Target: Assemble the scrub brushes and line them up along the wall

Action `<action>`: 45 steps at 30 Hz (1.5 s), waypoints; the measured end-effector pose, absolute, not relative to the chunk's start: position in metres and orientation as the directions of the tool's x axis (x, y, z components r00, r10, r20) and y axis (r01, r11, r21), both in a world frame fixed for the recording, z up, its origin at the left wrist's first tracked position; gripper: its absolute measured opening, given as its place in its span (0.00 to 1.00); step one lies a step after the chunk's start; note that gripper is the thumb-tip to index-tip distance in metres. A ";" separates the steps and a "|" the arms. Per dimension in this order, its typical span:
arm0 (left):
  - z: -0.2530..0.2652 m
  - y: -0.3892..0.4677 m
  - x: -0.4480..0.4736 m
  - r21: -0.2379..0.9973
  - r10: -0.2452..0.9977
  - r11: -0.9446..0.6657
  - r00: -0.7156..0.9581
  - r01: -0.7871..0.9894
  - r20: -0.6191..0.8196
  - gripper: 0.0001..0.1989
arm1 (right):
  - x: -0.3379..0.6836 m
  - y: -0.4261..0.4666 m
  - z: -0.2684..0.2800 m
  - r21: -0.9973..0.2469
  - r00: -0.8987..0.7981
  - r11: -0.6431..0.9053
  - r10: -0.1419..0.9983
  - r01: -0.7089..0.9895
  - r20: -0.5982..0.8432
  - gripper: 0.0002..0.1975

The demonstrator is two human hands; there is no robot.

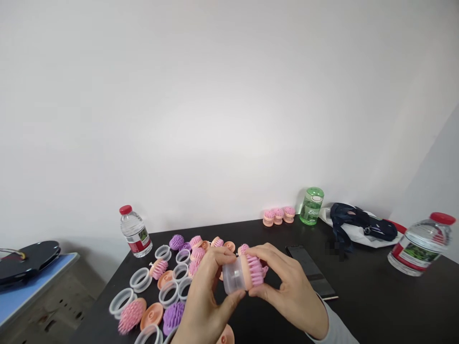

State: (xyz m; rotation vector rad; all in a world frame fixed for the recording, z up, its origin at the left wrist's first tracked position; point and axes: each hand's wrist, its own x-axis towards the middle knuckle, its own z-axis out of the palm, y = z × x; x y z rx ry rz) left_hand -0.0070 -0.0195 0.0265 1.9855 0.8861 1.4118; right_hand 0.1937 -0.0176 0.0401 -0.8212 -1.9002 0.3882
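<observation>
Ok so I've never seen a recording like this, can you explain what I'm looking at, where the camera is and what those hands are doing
There is one picture, taken by a camera worn on a person's head, looking forward and down, so the two bare hands at the bottom are the wearer's own. The left hand and the right hand together hold a pink bristled brush head pressed against a clear plastic cup; both have a closed grip on it. Below is a black table. To the left lie loose parts: clear rings, pink and purple brush heads and peach discs. Three finished pink brushes stand at the back, beside a green bottle. A water bottle stands at the left, another at the right, and a dark phone lies near the right hand.
</observation>
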 end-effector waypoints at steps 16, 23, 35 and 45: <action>0.046 -0.009 -0.034 0.692 0.803 -0.486 -0.039 0.534 0.594 0.19 | 0.169 0.002 -0.001 -0.459 -0.635 0.646 0.745 0.610 0.205 0.22; 0.047 -0.013 -0.033 0.921 0.907 -0.385 -0.158 0.057 0.389 0.25 | 0.104 -0.001 -0.097 -0.300 -0.699 0.664 0.715 0.685 -0.013 0.15; 0.046 -0.015 -0.022 0.905 0.964 -0.254 -0.011 -0.341 0.267 0.21 | 0.149 0.022 -0.048 -0.570 -0.563 0.588 0.789 0.574 0.247 0.21; 0.038 -0.016 -0.005 0.917 0.963 -0.209 0.093 -0.341 0.254 0.20 | 0.182 0.004 0.009 -0.750 0.010 0.611 0.777 -0.254 0.629 0.16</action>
